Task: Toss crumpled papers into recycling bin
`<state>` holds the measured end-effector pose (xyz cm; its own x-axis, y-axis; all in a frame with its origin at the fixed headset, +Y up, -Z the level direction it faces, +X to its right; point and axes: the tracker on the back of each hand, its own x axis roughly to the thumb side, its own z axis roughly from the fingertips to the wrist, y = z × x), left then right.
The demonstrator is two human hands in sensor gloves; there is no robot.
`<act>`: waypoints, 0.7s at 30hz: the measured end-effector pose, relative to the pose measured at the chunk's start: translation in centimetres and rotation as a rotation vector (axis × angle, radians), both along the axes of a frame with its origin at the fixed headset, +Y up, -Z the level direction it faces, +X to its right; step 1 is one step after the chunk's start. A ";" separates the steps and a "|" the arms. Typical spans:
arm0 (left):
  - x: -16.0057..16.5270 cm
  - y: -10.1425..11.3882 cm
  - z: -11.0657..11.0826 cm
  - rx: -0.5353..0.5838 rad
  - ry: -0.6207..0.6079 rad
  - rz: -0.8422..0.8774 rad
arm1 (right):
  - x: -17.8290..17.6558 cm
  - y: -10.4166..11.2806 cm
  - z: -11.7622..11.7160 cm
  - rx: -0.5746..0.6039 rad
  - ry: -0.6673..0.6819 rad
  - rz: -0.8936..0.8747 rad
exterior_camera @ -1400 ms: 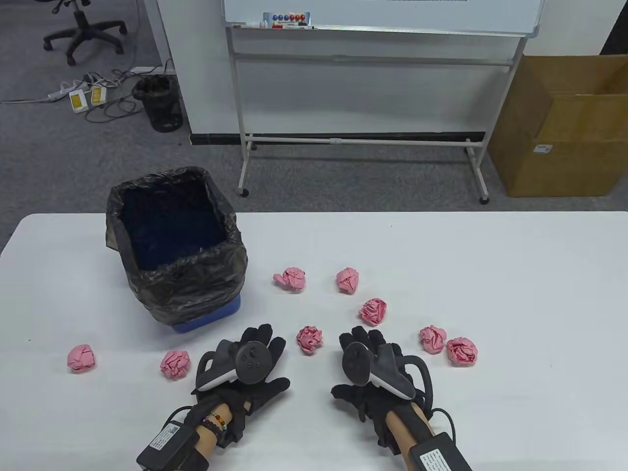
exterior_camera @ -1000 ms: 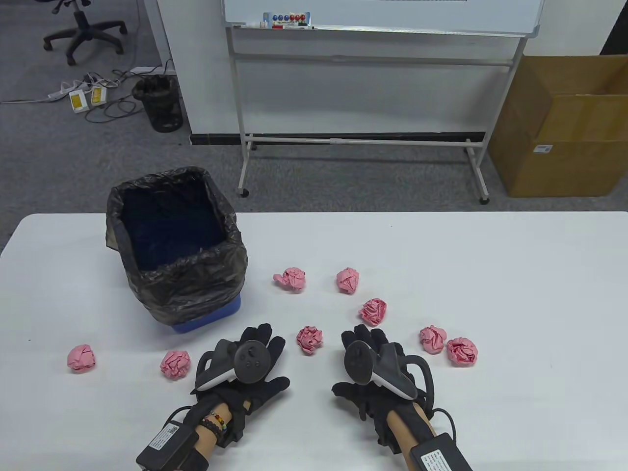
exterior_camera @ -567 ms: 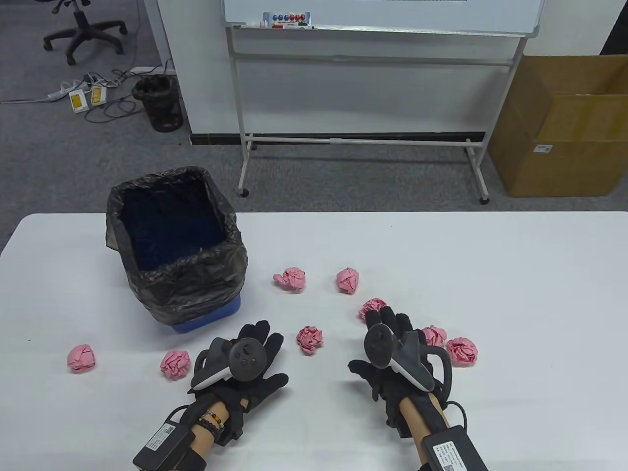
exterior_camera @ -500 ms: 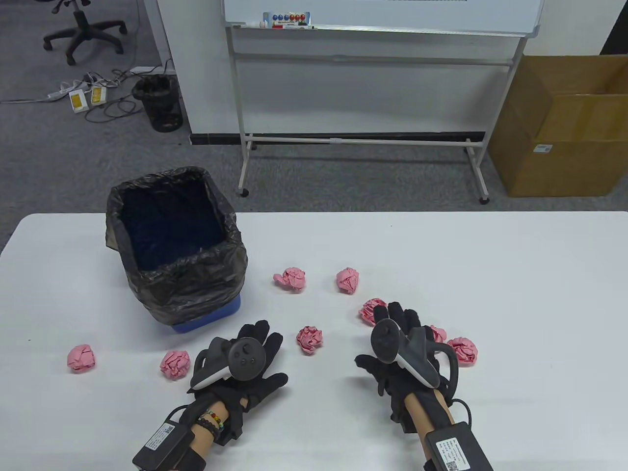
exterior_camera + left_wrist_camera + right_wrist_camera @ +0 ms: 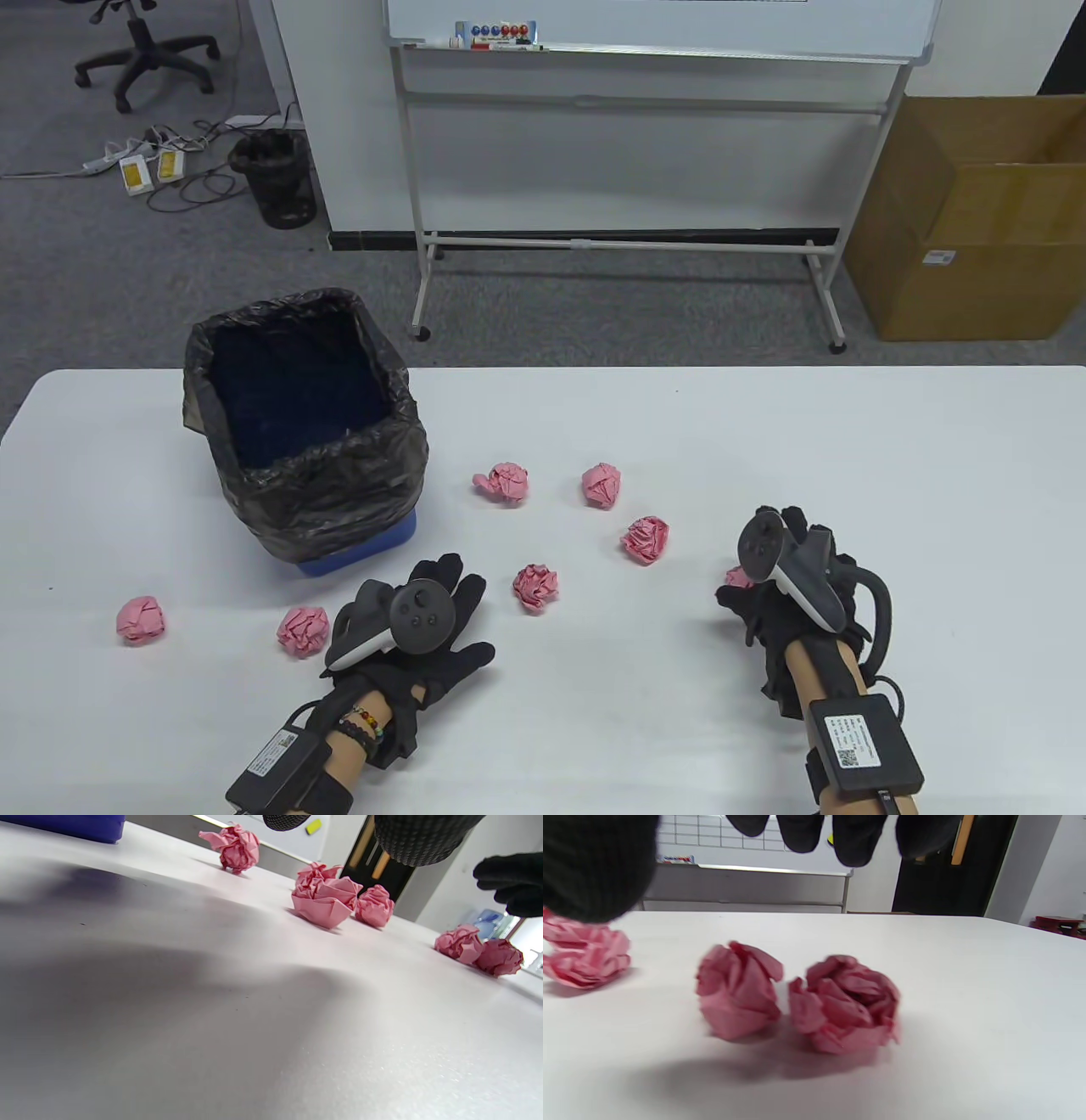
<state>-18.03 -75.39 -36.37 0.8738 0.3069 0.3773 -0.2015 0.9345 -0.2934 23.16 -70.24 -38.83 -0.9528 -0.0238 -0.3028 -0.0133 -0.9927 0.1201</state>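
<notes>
Several crumpled pink paper balls lie on the white table point(image 5: 848, 441). A blue bin lined with a black bag point(image 5: 339, 501) stands at the back left, open at the top. My left hand point(image 5: 441, 590) rests flat on the table with fingers spread, between one ball point(image 5: 303, 631) and another point(image 5: 536, 587). My right hand point(image 5: 785, 586) hovers open over the two rightmost balls, and only the edge of one point(image 5: 736, 577) shows. In the right wrist view these two balls point(image 5: 738, 991) point(image 5: 844, 1003) sit side by side below my fingertips point(image 5: 857, 840), untouched.
Other balls lie at the far left point(image 5: 141, 620), in the middle point(image 5: 646, 539) and further back point(image 5: 601, 486) point(image 5: 504, 484). Behind the table on the floor stand a whiteboard stand point(image 5: 628, 246) and a cardboard box point(image 5: 976, 221).
My right hand has lifted off the table and moved right, from beside the middle ball to over the two rightmost balls. My left hand has barely shifted.
</notes>
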 end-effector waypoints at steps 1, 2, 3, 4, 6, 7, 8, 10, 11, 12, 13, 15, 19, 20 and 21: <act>0.0 0.0 0.0 -0.001 0.000 0.003 | 0.5 -0.2 -0.1 -0.014 -0.012 -0.006; 0.0 0.0 0.0 -0.001 0.001 0.003 | 0.9 -0.5 -0.2 -0.030 -0.023 -0.003; -0.1 0.1 0.0 -0.001 0.001 0.002 | 1.1 -0.7 -0.2 -0.044 -0.027 0.002; -0.1 0.0 0.0 -0.002 0.001 0.000 | 1.4 -1.1 -0.3 -0.070 -0.037 0.007; 0.0 0.0 0.0 -0.005 -0.001 -0.002 | 1.7 -1.8 -0.5 -0.100 -0.050 0.015; 0.0 0.0 0.0 -0.009 -0.002 -0.003 | 1.9 -2.1 -0.6 -0.111 -0.056 0.027; 0.0 0.0 0.0 -0.010 -0.002 -0.004 | 1.9 -2.4 -0.6 -0.122 -0.061 0.037; 0.0 0.0 0.0 -0.011 -0.003 -0.004 | 2.0 -3.0 -0.7 -0.137 -0.071 0.070; 0.0 0.0 0.0 -0.012 -0.004 -0.004 | 2.0 -3.2 -0.8 -0.127 -0.079 0.092; 0.0 0.0 -0.1 -0.012 -0.003 -0.004 | 2.0 -3.4 -0.8 -0.117 -0.084 0.105; 0.0 0.0 -0.1 -0.011 -0.003 -0.002 | 2.1 -3.6 -0.8 -0.114 -0.090 0.124; 0.0 0.0 -0.1 -0.010 -0.002 -0.002 | 2.3 -3.8 -0.8 -0.094 -0.117 0.156; 0.0 0.0 -0.1 -0.009 -0.004 0.001 | 2.7 -3.7 -0.3 -0.019 -0.148 0.163; 0.0 -0.1 -0.1 -0.010 -0.004 0.002 | 2.8 -3.6 -0.2 -0.010 -0.154 0.174; 0.1 -0.1 -0.1 -0.011 -0.004 0.003 | 2.9 -3.4 0.0 -0.002 -0.160 0.185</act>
<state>-17.96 -75.46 -36.48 0.8715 0.3133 0.3773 -0.2029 0.9307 -0.3043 26.01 -73.61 -38.86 -0.8721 -0.1943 -0.4492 0.1495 -0.9797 0.1335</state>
